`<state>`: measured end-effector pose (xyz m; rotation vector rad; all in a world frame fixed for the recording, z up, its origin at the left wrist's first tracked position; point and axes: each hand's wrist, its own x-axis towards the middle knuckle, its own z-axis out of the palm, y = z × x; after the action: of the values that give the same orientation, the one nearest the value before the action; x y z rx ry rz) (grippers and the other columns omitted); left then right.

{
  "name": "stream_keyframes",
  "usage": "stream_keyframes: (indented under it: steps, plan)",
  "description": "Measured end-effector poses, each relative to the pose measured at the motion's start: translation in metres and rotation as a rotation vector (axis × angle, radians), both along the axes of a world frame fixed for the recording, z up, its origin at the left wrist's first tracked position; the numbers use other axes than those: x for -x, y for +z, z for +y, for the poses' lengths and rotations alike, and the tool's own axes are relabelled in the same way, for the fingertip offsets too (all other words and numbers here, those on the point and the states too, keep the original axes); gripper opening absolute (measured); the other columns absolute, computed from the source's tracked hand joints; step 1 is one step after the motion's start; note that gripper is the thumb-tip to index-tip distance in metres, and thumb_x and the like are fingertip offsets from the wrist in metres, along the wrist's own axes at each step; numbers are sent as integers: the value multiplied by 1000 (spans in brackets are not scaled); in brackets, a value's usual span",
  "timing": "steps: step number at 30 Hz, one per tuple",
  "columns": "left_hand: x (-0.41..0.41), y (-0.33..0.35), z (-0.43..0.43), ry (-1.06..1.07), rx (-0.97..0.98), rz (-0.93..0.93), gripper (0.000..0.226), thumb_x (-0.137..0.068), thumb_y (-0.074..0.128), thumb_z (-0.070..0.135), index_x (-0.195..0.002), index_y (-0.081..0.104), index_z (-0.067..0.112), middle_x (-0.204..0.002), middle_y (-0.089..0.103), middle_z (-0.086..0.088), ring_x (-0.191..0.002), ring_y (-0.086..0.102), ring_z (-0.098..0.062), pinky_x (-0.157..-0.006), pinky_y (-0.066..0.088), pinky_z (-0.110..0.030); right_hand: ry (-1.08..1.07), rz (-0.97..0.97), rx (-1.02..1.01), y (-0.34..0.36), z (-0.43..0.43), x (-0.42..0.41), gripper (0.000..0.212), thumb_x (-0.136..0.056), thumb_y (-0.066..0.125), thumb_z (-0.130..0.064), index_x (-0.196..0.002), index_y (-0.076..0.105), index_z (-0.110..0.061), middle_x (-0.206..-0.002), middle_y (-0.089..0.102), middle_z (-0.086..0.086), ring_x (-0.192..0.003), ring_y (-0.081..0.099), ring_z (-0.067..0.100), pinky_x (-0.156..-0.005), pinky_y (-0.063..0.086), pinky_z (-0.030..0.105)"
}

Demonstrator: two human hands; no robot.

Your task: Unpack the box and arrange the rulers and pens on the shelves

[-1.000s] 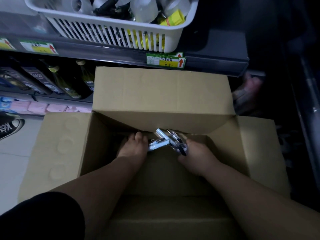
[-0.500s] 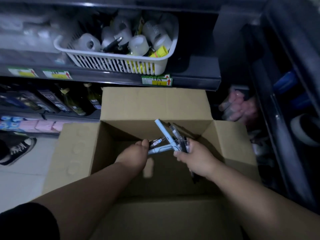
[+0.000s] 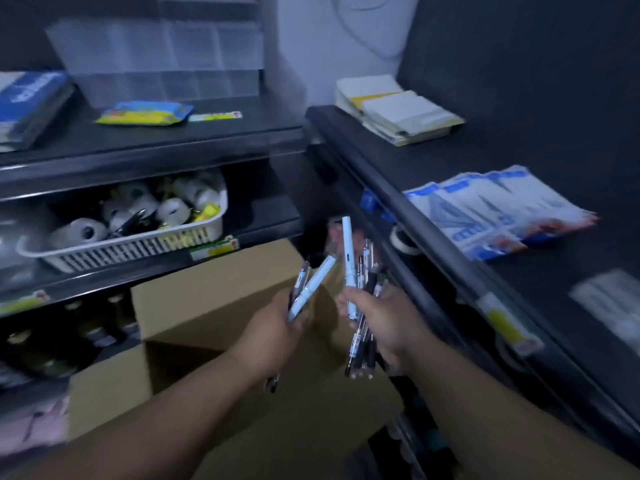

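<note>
Both hands full of pens right now. My left hand (image 3: 273,336) is curled round a couple of pens (image 3: 311,287): a pale blue one in front and a clear-ish one tucked behind it. Both point up and to the right, and a dark tip pokes out below my wrist. My right hand (image 3: 384,327) is clamped on a bigger bundle (image 3: 360,351). One tall pale blue pen sticks up well above the rest, and the others are dark and clear ones fanned out, with their lower ends hanging under my palm. The two lots are near each other but not touching.

All of this is up in the air over the box (image 3: 214,306), which sits open under my arms with its far flap standing up against the left shelving. My right hand is just beside the front edge of the right shelf (image 3: 450,161). On that shelf there's a fan of blue-and-white packs (image 3: 498,213), too blurry for me to read, and a stack of notepads (image 3: 398,112) further back. Over on the left, a white basket (image 3: 131,249) of tape rolls sits on the middle level. A yellow-and-blue packet (image 3: 145,112) lies on the level above, and bottles (image 3: 86,327) stand on the one below.
</note>
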<state>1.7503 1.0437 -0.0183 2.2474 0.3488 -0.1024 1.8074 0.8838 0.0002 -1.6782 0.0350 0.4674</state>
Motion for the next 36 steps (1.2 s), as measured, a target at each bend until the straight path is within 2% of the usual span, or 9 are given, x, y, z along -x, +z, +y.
stream_keyframes:
  steps: [3, 6, 9, 13, 19, 24, 28, 32, 36]
  plan:
    - [10, 26, -31, -149, 48, -20, 23, -96, 49, 30, -117, 47, 20, -89, 64, -6, -79, 62, -24, -68, 48, -30, -147, 48, -67, 15, -31, 35, 7, -87, 65, -13, -81, 62, -9, -67, 61, 6, -51, 55, 11, -49, 44, 24]
    - [23, 51, -74, -276, 117, -52, 14, -98, 48, 26, -111, 47, 20, -74, 56, 0, -60, 52, -13, -50, 40, -16, -308, 16, -76, 32, -73, 74, 15, -92, 64, -24, -90, 67, -10, -72, 68, 4, -60, 62, 15, -54, 48, 26]
    - [44, 72, -126, -366, 220, -50, 8, -97, 49, 20, -104, 49, 16, -70, 52, -2, -50, 46, -6, -40, 34, -11, -443, -23, -62, 45, -119, 114, 19, -89, 67, -34, -86, 66, -15, -73, 67, 3, -63, 63, 16, -53, 47, 26]
    - [87, 88, -195, -560, 282, 8, 5, -97, 50, 28, -100, 53, 25, -86, 65, -4, -65, 56, -11, -54, 44, -16, -623, -16, -42, 60, -185, 180, 30, -86, 70, -37, -92, 65, -8, -72, 65, 5, -63, 61, 18, -58, 50, 30]
    - [194, 108, -311, -781, 441, 205, 13, -95, 55, 34, -101, 58, 23, -82, 67, 3, -66, 59, -11, -62, 49, -26, -913, -56, -143, 70, -294, 322, 20, -78, 75, -26, -87, 64, -11, -71, 67, 3, -67, 65, 22, -61, 53, 33]
    - [327, 99, -428, -1112, 310, 163, 11, -97, 52, 28, -107, 50, 33, -79, 61, 5, -47, 52, 0, -48, 44, -18, -1159, -123, -211, 76, -387, 480, 16, -82, 76, -22, -89, 64, -14, -63, 67, -5, -55, 60, 12, -49, 47, 26]
    - [433, 86, -518, -1355, 108, -10, 29, -95, 52, 25, -124, 51, 26, -87, 61, 0, -66, 55, -14, -61, 46, -26, -1392, -153, -218, 81, -449, 598, 38, -71, 85, -32, -98, 67, -11, -75, 67, 4, -52, 56, 13, -46, 43, 25]
    - [514, 89, -582, -1527, -6, -128, 31, -97, 48, 31, -128, 46, 28, -89, 57, 0, -82, 60, -24, -72, 48, -33, -1534, -189, -258, 86, -496, 687, 21, -79, 79, -18, -94, 69, -9, -61, 66, -1, -45, 57, 8, -42, 41, 19]
    - [557, 89, -636, -1607, -149, -379, 32, -98, 44, 34, -130, 43, 27, -106, 62, -4, -87, 60, -25, -76, 51, -39, -1650, -174, -254, 83, -537, 735, 37, -74, 84, -26, -102, 69, -8, -73, 69, 4, -49, 60, 11, -45, 47, 24]
